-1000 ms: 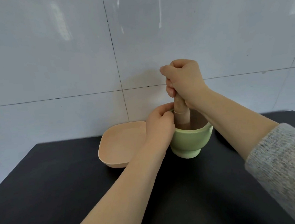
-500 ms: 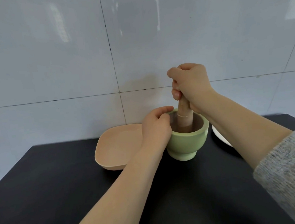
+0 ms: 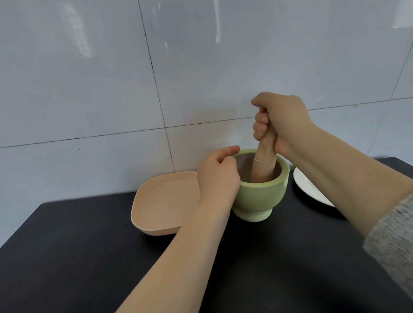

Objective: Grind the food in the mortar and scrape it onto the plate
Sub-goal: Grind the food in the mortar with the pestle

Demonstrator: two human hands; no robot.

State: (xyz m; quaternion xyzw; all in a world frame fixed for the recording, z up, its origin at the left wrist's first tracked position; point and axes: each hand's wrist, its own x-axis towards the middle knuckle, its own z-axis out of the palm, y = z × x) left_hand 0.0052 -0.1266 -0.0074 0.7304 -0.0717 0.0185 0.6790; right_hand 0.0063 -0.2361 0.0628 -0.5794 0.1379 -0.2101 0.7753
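A pale green footed mortar point(image 3: 261, 196) stands on the black table. My left hand point(image 3: 217, 177) wraps its left rim and side. A wooden pestle point(image 3: 264, 161) leans inside the mortar with its top tilted to the right, and my right hand point(image 3: 282, 123) is closed around its upper end. The mortar's contents are hidden below the rim. A peach square plate point(image 3: 162, 204) sits to the left of the mortar, partly behind my left hand.
A white round plate point(image 3: 306, 185) lies right of the mortar, mostly hidden under my right forearm. A white tiled wall point(image 3: 96, 91) rises directly behind the black table point(image 3: 61, 266). Grey knit sleeves cover both arms near the frame's bottom.
The pestle's top and my right hand have shifted rightward and tilted over the mortar. The view has drifted, bringing the white plate into sight at the right. My left hand stays on the mortar.
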